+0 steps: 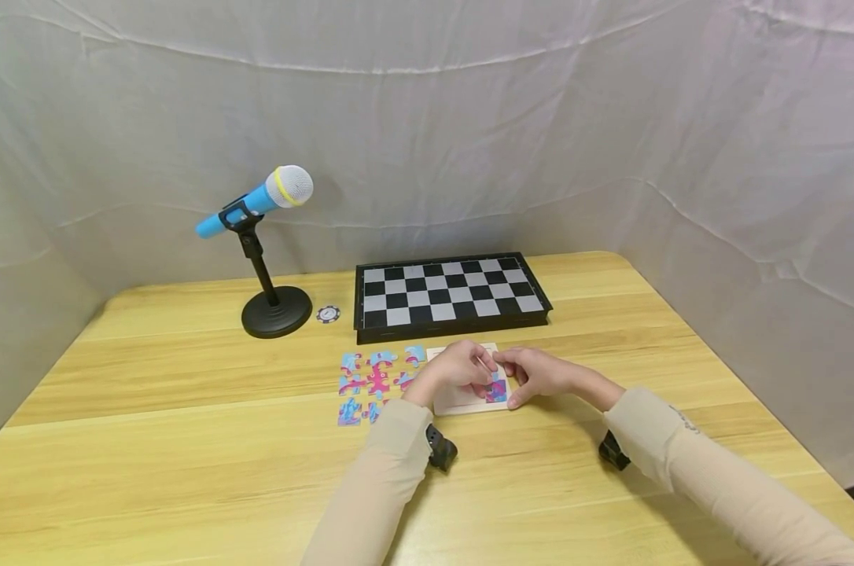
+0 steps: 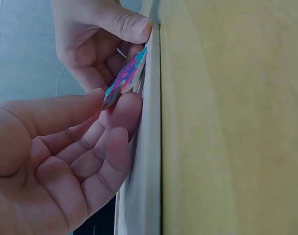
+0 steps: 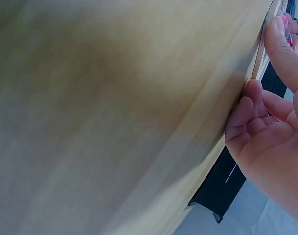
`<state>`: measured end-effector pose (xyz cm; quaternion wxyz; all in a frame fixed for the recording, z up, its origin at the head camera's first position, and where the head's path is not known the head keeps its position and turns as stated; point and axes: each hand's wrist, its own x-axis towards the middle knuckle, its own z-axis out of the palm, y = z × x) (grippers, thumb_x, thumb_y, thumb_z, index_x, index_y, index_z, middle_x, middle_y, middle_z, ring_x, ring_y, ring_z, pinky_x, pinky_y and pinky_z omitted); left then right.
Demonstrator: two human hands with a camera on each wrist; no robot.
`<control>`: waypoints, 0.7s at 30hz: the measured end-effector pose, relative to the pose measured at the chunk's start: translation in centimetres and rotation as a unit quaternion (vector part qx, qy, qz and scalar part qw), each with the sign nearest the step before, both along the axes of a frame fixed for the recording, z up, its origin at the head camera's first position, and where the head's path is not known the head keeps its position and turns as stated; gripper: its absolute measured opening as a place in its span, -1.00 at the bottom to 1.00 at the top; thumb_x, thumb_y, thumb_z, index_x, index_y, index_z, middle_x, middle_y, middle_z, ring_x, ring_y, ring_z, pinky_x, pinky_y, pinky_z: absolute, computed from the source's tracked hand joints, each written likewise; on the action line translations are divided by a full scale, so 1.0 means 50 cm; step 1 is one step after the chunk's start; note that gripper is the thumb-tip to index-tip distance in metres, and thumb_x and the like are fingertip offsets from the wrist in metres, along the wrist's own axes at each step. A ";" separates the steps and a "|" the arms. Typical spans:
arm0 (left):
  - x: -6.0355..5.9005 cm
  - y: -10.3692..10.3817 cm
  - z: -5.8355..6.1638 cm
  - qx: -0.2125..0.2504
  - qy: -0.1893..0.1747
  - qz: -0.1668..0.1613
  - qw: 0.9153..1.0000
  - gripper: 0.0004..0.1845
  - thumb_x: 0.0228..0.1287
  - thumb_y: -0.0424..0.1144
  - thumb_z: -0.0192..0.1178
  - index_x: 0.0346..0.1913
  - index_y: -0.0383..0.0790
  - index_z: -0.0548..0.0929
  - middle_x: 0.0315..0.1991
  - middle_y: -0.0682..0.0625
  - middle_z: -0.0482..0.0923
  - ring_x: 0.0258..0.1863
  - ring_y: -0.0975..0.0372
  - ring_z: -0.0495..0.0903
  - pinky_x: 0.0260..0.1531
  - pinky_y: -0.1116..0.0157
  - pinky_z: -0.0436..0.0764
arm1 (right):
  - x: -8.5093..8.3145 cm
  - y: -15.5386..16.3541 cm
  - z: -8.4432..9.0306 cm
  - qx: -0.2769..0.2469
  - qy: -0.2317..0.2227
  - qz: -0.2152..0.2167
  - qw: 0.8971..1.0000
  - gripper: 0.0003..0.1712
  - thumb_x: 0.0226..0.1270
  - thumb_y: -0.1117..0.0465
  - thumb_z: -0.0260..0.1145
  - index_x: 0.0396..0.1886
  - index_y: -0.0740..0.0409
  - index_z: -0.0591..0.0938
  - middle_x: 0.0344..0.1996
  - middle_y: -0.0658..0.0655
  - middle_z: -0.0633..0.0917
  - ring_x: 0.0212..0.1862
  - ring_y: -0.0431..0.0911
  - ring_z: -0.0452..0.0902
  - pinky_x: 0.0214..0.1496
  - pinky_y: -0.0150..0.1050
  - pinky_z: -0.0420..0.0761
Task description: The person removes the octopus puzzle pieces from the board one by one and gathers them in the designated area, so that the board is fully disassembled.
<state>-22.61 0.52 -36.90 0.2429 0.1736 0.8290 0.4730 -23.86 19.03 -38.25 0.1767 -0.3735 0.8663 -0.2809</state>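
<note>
Low over a pale puzzle tray (image 1: 458,409), my left hand (image 1: 462,369) pinches a blue, purple and pink jigsaw piece (image 2: 125,78) between thumb and index finger. In the left wrist view the piece is tilted at the tray's surface; whether another piece lies under it I cannot tell. My right hand (image 1: 540,373) grips the tray's right side, thumb at the near corner and fingers toward the far corner. In the right wrist view its fingers (image 3: 241,117) are curled at the tray edge. Several loose jigsaw pieces (image 1: 379,379) lie left of the tray, some partly hidden by my left hand.
Behind the tray sits a black-and-white chessboard (image 1: 441,296) in a black case. A blue microphone (image 1: 257,200) on a black stand (image 1: 277,312) stands at the back left, with a poker chip (image 1: 328,314) beside its base. Pale cloth (image 1: 427,141) walls in the wooden table (image 1: 186,472).
</note>
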 end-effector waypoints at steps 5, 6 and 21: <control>0.001 0.001 0.000 0.010 -0.004 0.010 1.000 -0.91 0.09 -0.54 0.12 -0.31 -0.44 0.55 -0.62 -0.06 0.51 -0.67 0.23 0.53 -0.58 0.37 0.52 | 0.001 -0.001 0.001 -0.001 0.000 0.001 1.000 -0.37 -0.16 0.21 0.48 -0.11 0.41 0.40 -0.50 0.07 0.37 -0.52 -0.20 0.24 -0.50 -0.39 0.31; 0.001 0.001 0.000 0.011 -0.005 0.012 1.000 -0.91 0.09 -0.54 0.12 -0.31 -0.44 0.55 -0.62 -0.07 0.51 -0.67 0.23 0.52 -0.58 0.37 0.52 | 0.001 -0.001 0.001 -0.002 0.002 0.003 1.000 -0.36 -0.15 0.21 0.48 -0.11 0.42 0.40 -0.50 0.07 0.37 -0.52 -0.21 0.24 -0.50 -0.39 0.31; 0.002 -0.025 -0.004 0.015 -0.001 0.034 0.999 -0.89 0.08 -0.51 0.14 -0.29 -0.44 0.59 -0.56 -0.11 0.56 -0.63 0.16 0.58 -0.57 0.35 0.53 | 0.005 -0.001 0.003 0.013 0.009 -0.002 1.000 -0.15 -0.16 0.26 0.47 0.08 0.64 0.28 -0.48 0.07 0.37 -0.52 -0.20 0.24 -0.50 -0.41 0.32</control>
